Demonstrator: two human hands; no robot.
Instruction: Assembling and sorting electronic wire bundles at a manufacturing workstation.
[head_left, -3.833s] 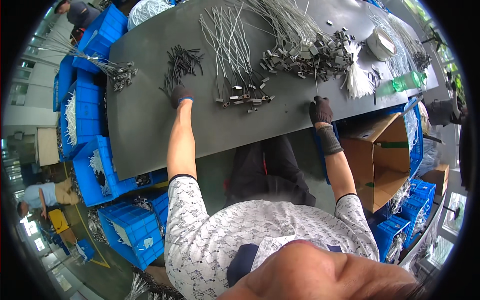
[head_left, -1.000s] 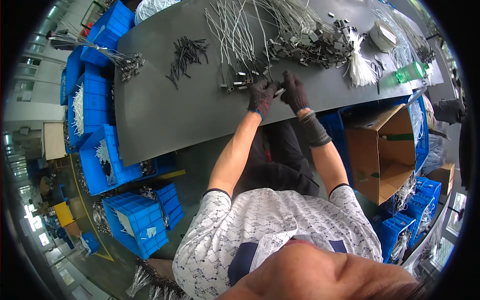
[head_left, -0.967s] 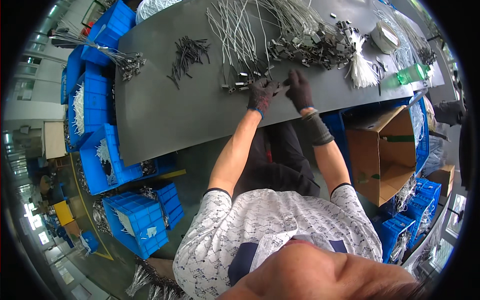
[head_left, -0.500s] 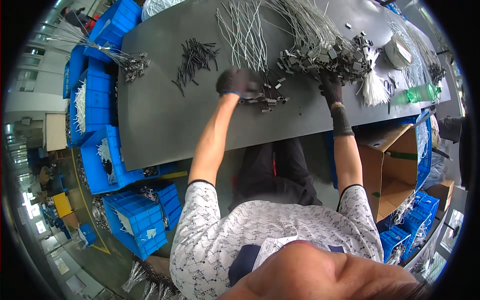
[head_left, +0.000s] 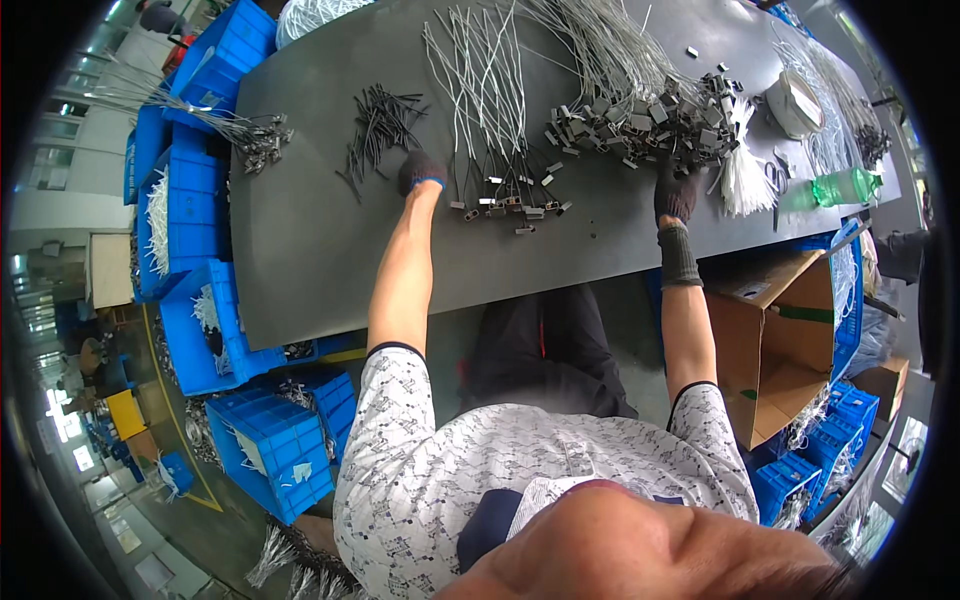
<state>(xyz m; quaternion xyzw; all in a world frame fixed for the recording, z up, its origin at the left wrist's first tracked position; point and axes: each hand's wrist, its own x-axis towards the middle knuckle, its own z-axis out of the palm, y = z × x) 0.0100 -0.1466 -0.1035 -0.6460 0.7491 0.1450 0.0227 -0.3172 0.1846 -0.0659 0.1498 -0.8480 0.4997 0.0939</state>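
My left hand [head_left: 421,173], in a dark knit glove, is at the right edge of a pile of short black tubes [head_left: 388,118]. Its fingers look curled in, and whatever they hold is hidden. In a dark glove with a grey cuff, my right hand [head_left: 677,192] reaches to the near edge of a big heap of small metal boxy ends [head_left: 620,128] on long silvery wires [head_left: 610,45]. Its fingertips are lost among these dark pieces. Between my hands lies a smaller bunch of wires [head_left: 490,95], with black sleeves and metal ends [head_left: 532,212] pointing toward me.
Right of the heap are a bundle of white ties [head_left: 745,175], scissors [head_left: 780,178], a green bottle [head_left: 845,187] and a whitish round container [head_left: 795,105]. Blue crates [head_left: 195,215] line the table's left side. A cardboard box [head_left: 785,350] stands below its right edge.
My left hand has moved left from the middle bunch to the black tubes, uncovering the bunch's metal ends. My right hand has shifted slightly right and toward me along the heap.
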